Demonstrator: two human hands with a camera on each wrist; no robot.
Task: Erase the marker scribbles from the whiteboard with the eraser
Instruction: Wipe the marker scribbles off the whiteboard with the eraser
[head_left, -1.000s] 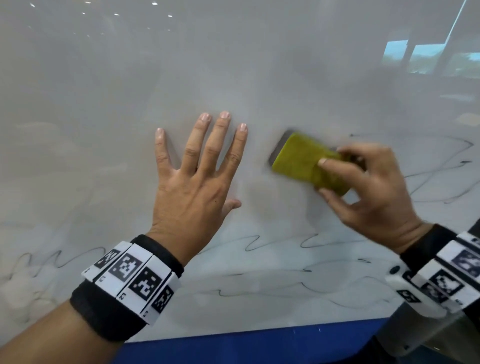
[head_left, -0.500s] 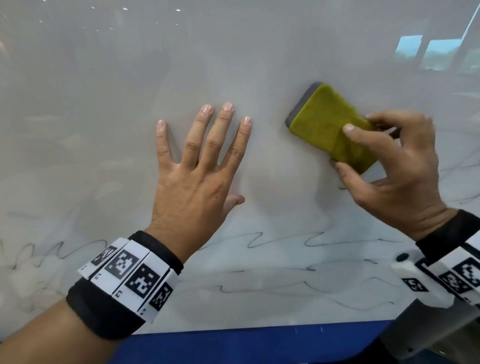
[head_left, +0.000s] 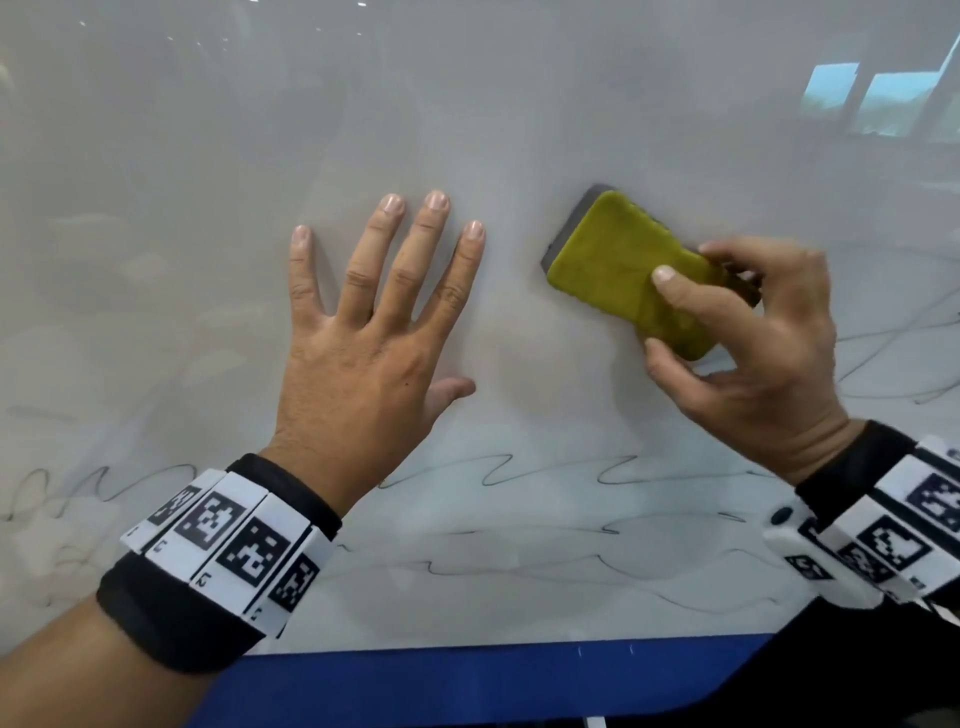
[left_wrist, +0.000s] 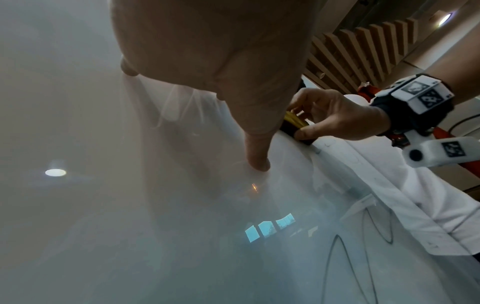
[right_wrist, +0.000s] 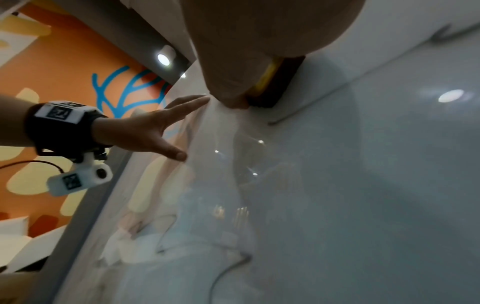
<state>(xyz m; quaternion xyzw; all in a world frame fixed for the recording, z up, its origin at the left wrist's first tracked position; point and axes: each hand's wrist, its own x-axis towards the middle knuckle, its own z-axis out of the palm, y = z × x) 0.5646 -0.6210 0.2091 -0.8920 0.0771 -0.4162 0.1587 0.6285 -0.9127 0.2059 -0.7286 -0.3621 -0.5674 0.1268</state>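
The whiteboard (head_left: 519, 104) fills the head view. My right hand (head_left: 737, 338) grips a yellow eraser (head_left: 618, 260) with a grey felt base and holds it flat against the board at centre right. My left hand (head_left: 374, 322) presses flat on the board with fingers spread, a little left of the eraser. Thin black wavy marker scribbles (head_left: 519, 467) run across the lower board, and more scribbles (head_left: 893, 358) lie to the right of my right hand. In the right wrist view the eraser (right_wrist: 275, 82) shows under my palm, and the left hand (right_wrist: 155, 131) lies flat on the board.
A blue frame edge (head_left: 493, 675) runs under the whiteboard. The board's upper part shows only faint smears and window reflections (head_left: 878, 98). An orange patterned wall (right_wrist: 52, 82) lies beyond the board's left edge.
My right hand swept the eraser up and to the right, then back down and left towards my left hand. The left hand stayed pressed on the board.
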